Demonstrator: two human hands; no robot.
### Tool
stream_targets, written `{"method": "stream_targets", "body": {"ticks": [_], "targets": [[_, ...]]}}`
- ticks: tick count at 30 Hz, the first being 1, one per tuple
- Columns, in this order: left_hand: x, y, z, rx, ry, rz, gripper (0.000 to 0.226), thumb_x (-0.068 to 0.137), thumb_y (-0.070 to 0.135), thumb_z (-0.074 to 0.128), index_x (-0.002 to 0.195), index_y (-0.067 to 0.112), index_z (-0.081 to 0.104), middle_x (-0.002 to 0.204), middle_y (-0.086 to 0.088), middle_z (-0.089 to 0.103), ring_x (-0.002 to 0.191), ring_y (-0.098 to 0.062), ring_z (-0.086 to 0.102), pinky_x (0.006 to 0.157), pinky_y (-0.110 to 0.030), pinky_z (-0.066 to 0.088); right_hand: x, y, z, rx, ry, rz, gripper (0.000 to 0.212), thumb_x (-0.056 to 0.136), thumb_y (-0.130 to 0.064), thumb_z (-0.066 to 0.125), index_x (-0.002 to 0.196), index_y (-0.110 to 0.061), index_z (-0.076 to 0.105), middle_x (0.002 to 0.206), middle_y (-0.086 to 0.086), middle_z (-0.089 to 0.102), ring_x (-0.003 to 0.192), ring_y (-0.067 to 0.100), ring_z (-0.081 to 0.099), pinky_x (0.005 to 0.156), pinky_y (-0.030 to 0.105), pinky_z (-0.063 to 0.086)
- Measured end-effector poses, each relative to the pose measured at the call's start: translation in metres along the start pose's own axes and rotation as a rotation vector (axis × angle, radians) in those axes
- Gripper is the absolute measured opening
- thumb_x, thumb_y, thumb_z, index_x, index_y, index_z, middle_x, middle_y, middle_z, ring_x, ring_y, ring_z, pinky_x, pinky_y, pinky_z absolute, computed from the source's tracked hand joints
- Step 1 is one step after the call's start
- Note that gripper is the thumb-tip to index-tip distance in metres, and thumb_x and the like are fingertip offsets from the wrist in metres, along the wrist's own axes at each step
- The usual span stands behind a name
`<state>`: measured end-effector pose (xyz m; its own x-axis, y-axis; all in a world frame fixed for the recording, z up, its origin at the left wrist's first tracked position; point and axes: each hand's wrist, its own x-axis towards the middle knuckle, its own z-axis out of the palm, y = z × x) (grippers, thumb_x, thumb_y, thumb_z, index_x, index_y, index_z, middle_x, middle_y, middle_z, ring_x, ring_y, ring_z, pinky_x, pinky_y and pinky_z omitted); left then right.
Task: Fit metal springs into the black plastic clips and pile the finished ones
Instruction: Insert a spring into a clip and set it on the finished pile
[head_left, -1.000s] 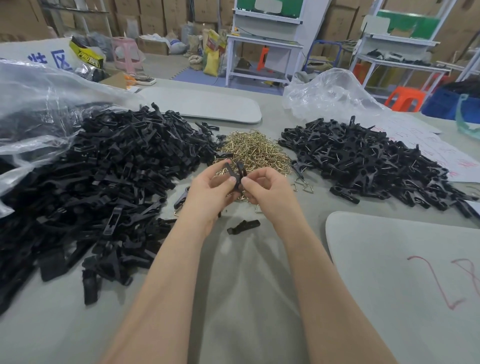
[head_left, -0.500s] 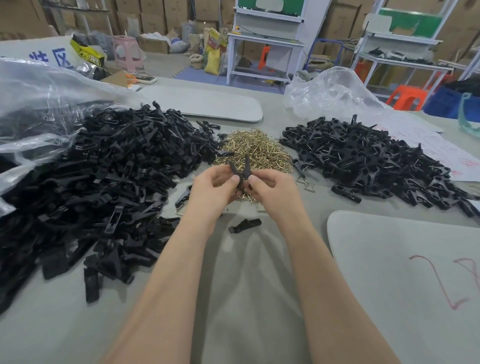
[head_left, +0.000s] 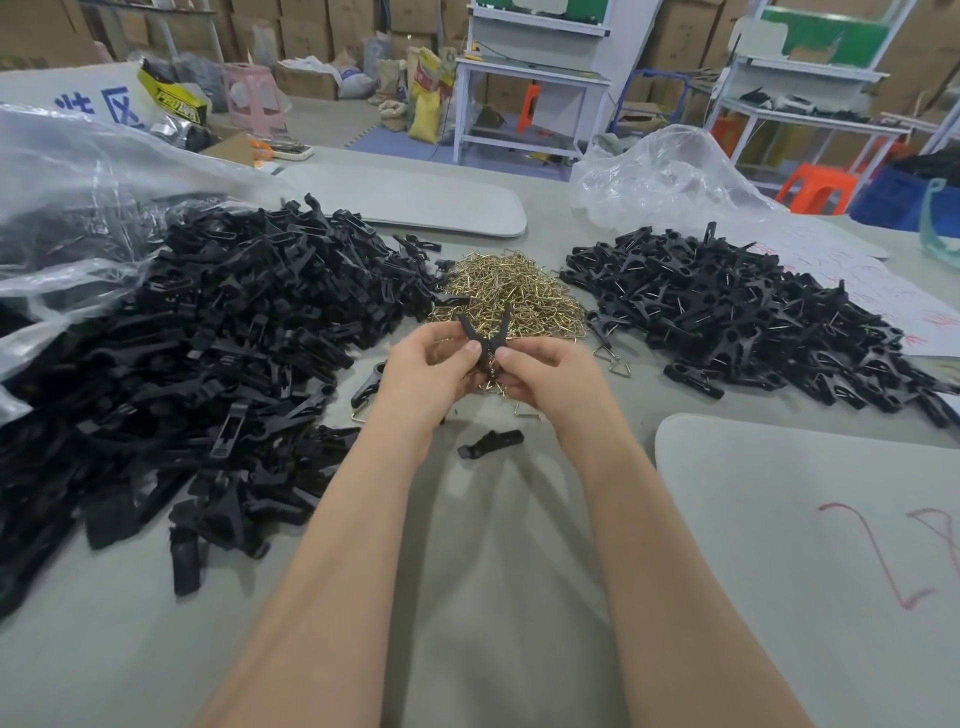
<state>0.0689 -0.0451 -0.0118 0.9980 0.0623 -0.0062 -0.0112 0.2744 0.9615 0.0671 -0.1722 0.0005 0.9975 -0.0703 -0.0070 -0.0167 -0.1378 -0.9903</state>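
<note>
While both forearms reach over grey cloth-covered worktop (head_left: 493, 561), loose black plastic clip half (head_left: 491, 442) lies between them. Left hand (head_left: 431, 371) and right hand (head_left: 553, 379) pinch black V-shaped plastic clip (head_left: 485, 335), fingers (head_left: 511, 356) curled round base, prongs up. Behind: heap of brass-coloured wire springs (head_left: 506, 291). Left: pile of black clip parts (head_left: 234, 338). Right: pile of sprung black clips (head_left: 727, 317).

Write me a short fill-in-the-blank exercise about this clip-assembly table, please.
The left hand and right hand together hold one black ____.
The gold springs lie ____ the unfinished pile and the finished pile.
The finished pile, its clips showing metal, lies on the person's ____ side.
Missing words: clip; between; right.
</note>
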Motion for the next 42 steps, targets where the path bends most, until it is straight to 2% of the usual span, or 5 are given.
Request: {"method": "stream_targets", "body": {"ticks": [9, 17, 24, 31, 42], "targets": [[-0.0008, 0.0015, 0.0002, -0.018, -0.023, -0.007, 0.013, 0.092, 0.004, 0.057, 0.099, 0.014, 0.062, 0.089, -0.001, 0.07, 0.08, -0.008, 0.069, 0.067, -0.014, 0.052, -0.0008, 0.0008, -0.0032, 0.039, -0.015, 0.011, 0.003, 0.087, -0.015, 0.068, 0.087, -0.018, 0.068, 0.078, 0.0, 0.068, 0.074, 0.012, 0.061, 0.081, 0.031, 0.054], [-0.0034, 0.0029, 0.0016, -0.042, -0.034, -0.009, 0.013, 0.091, 0.003, 0.058, 0.094, 0.015, 0.063, 0.079, 0.005, 0.071, 0.076, -0.007, 0.068, 0.066, -0.015, 0.052, 0.0005, 0.0001, -0.0028, 0.06, -0.001, 0.011, 0.003, 0.087, -0.013, 0.067, 0.09, -0.014, 0.067, 0.075, 0.001, 0.067, 0.069, 0.01, 0.059, 0.073, 0.024, 0.052], [-0.0043, 0.0049, 0.0028, -0.069, -0.053, -0.037, 0.01, 0.092, 0.004, 0.058, 0.097, 0.012, 0.062, 0.088, -0.002, 0.071, 0.078, -0.009, 0.07, 0.065, -0.015, 0.053, 0.0019, 0.0007, -0.0075, 0.072, -0.002, 0.018, 0.02, 0.087, -0.011, 0.067, 0.105, -0.002, 0.067, 0.081, 0.006, 0.067, 0.066, 0.007, 0.059, 0.069, 0.019, 0.052], [-0.0035, 0.005, 0.0023, -0.062, -0.042, -0.041, 0.009, 0.092, 0.004, 0.058, 0.096, 0.012, 0.061, 0.087, -0.004, 0.07, 0.076, -0.009, 0.069, 0.064, -0.014, 0.053, 0.0002, -0.001, -0.0074, 0.039, -0.025, 0.014, 0.005, 0.086, -0.01, 0.067, 0.091, -0.012, 0.067, 0.074, 0.001, 0.067, 0.064, 0.006, 0.058, 0.07, 0.02, 0.052], [-0.0058, 0.0072, 0.0033, -0.082, -0.049, -0.054, 0.01, 0.091, 0.002, 0.058, 0.093, 0.012, 0.061, 0.079, -0.001, 0.07, 0.07, -0.006, 0.069, 0.063, -0.013, 0.053, -0.0008, -0.0014, -0.0085, 0.054, -0.023, -0.004, 0.013, 0.086, -0.012, 0.067, 0.098, -0.007, 0.069, 0.074, -0.001, 0.068, 0.067, 0.007, 0.059, 0.075, 0.025, 0.052]]}}
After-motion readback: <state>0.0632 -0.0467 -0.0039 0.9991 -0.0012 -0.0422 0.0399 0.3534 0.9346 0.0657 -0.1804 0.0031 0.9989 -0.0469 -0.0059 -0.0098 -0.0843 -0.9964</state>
